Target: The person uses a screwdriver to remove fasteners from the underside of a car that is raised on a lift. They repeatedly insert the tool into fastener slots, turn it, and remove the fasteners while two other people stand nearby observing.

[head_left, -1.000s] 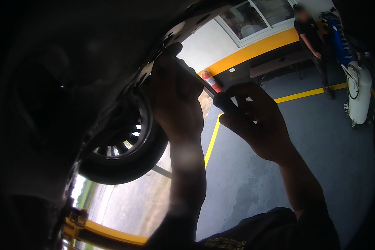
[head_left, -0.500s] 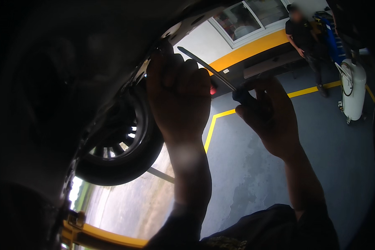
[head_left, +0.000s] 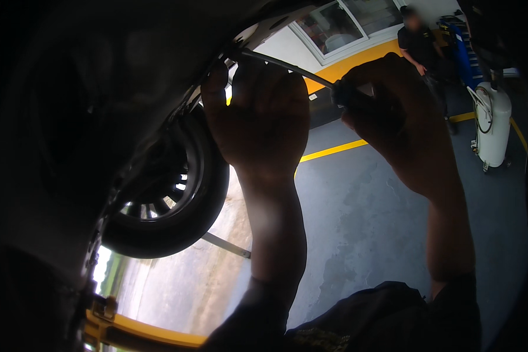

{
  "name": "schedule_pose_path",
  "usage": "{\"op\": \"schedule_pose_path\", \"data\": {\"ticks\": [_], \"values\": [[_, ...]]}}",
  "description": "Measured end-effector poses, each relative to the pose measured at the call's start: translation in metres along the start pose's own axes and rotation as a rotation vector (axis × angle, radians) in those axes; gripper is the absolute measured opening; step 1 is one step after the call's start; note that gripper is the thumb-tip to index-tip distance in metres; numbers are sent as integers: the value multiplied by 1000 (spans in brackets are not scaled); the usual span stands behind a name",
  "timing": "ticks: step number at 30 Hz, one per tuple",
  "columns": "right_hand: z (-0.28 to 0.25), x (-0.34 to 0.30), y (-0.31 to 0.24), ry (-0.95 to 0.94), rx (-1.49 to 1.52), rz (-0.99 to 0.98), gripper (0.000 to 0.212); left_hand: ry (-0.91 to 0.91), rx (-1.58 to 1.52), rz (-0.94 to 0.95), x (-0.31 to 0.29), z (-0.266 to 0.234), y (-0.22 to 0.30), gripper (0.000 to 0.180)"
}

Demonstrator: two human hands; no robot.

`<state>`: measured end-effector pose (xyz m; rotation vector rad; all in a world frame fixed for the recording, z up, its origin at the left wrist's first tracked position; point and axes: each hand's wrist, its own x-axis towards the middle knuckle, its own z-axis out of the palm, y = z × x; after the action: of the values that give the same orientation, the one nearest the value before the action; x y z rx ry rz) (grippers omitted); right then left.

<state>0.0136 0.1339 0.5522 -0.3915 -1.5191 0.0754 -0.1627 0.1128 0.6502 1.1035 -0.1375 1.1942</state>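
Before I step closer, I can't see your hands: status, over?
Right hand grips screwdriver. Screwdriver points toward vehicle underside. Left hand close beside it, hold unclear, possibly in the way.

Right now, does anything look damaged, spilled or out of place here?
Yes: the grey floor shows darker, ragged patches below and left of the right hand, breaking its even colour; wear or damp, I cannot tell.

Relative to the earlier views, the right hand [head_left: 408, 120] has shifted upward and to the right, bringing the screwdriver [head_left: 296, 69] to a flatter angle with its tip nearer the vehicle underside [head_left: 255, 39]; at the left hand [head_left: 261, 126], a gap has opened between thumb and fingers
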Motion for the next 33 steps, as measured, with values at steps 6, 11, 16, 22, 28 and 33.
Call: {"op": "schedule_pose_path", "data": {"ticks": [6,11,16,22,28,33], "values": [[-8,10,-6,37,-101,-55,37,24,38,71,3,3,-6,36],[-34,29,-20,76,-527,-292,31,157,128,160,12,7,-11,31],[-68,60,-19,6,-837,-496,30,114,162,139,13,-3,-14,29],[-67,67,-13,-81,-590,-254,30,43,45,95,14,-17,-5,26],[-40,40,-24,-21,-401,-191,30,4,223,78,8,-15,8,25],[-22,24,-26,-25,-269,1,32,103,85,97,10,-2,1,41]]}}
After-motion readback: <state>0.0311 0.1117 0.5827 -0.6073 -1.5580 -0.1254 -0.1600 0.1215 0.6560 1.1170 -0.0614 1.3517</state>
